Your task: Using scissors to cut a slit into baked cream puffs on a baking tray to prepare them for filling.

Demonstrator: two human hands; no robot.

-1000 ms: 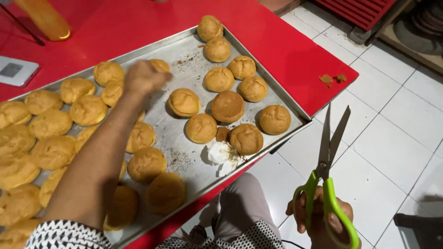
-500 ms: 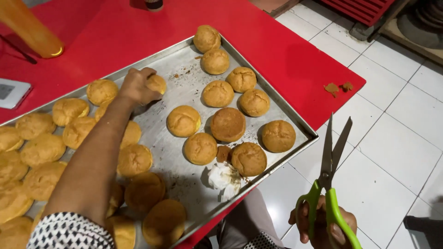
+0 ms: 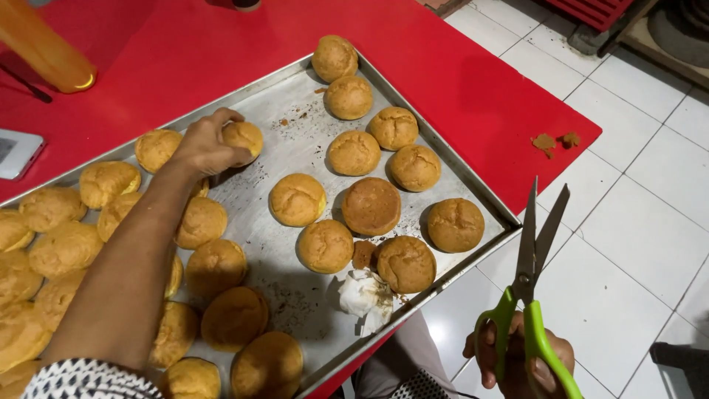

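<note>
A metal baking tray (image 3: pixel 281 111) on a red table holds several golden-brown puff pastries (image 3: pixel 354 152). My left hand (image 3: pixel 203 144) reaches over the tray's far side and grips one pastry (image 3: pixel 244 137) near the back edge. My right hand (image 3: pixel 521 362) stays low at the bottom right, off the table, holding green-handled scissors (image 3: pixel 533 258) with the blades pointing up and slightly apart. A crumpled white paper piece (image 3: pixel 364 294) lies on the tray near its front edge.
The red table (image 3: pixel 473 96) ends at the right, with white floor tiles (image 3: pixel 635 244) beyond. Two pastry crumbs (image 3: pixel 555 140) lie near the table corner. An orange object (image 3: pixel 44 52) and a white device (image 3: pixel 16 151) sit at the far left.
My left hand has closed around a pastry at the tray's far side. The view shifted slightly; the scissors stay held at the lower right.
</note>
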